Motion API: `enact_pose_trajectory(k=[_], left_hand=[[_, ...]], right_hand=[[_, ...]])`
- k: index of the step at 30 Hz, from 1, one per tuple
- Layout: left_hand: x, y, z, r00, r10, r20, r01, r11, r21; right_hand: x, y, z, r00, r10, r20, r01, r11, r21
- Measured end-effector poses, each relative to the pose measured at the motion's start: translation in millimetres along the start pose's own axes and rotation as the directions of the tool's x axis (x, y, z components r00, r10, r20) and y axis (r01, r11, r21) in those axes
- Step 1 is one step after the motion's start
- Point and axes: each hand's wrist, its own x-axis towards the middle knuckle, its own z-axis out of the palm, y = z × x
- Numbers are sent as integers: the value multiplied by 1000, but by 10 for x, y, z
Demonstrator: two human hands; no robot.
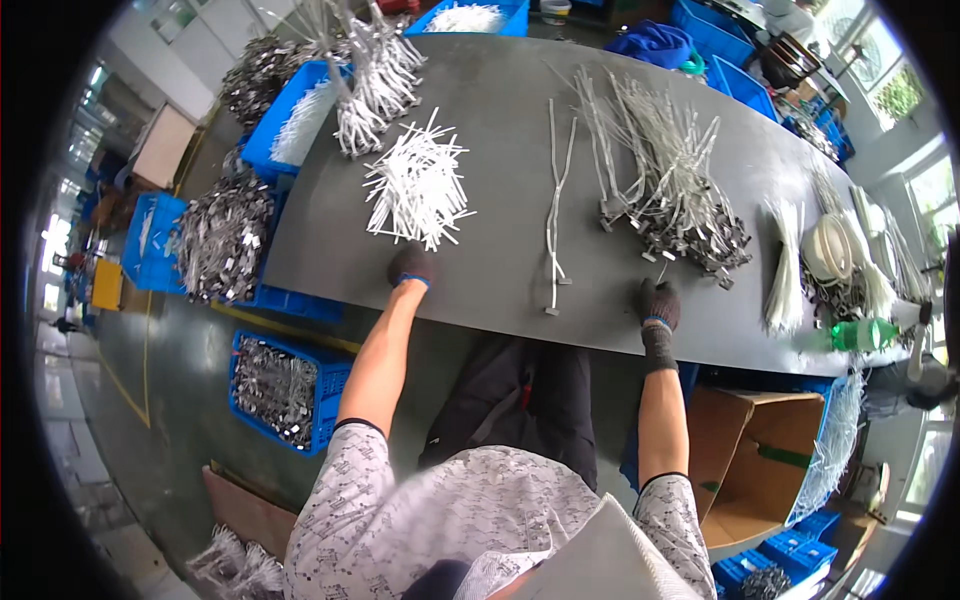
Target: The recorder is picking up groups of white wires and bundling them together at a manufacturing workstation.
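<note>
Head view: gloved left hand (410, 266), fingers curled, rests just below the white strip pile (418, 187); gloved right hand (657, 302), fingers closed on nothing, sits beside the clip-ended strap heap (672, 190). A careless pull could likely snag tangled straps and drag them off the table (500, 130) edge.

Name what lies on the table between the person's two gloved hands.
In the head view, a thin pair of long white strips lies on the grey table between the left hand and right hand; otherwise bare tabletop.

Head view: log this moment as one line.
left hand: gloved, at white strip pile | right hand: gloved, beside clip bundle | table: one strip pair between hands
</note>
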Motion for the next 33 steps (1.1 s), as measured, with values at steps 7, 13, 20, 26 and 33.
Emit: enact_pose_trajectory(k=[7,13,20,26,33], left_hand=[[-193,-56,65,872,-45,487,456,435,-777],[-735,477,6,804,175,569,595,-192,-781],[-1488,2146,124,698,472,538,713,-395,-579],[-1927,3088,-122,864,364,349,485,-411,-772],[-1773,2910,-709,990,85,-115,-70,-418,-906]], right_hand=[[-968,727,-473,694,-711,113,628,675,388],[-2978,2131,-370,916,51,398,76,952,-297],[-3600,2232,-504,902,-70,426,116,990,-83],[-2920,1518,-622,884,-176,434,287,936,-204],[-3033,1784,-709,849,17,528,188,924,-332]])
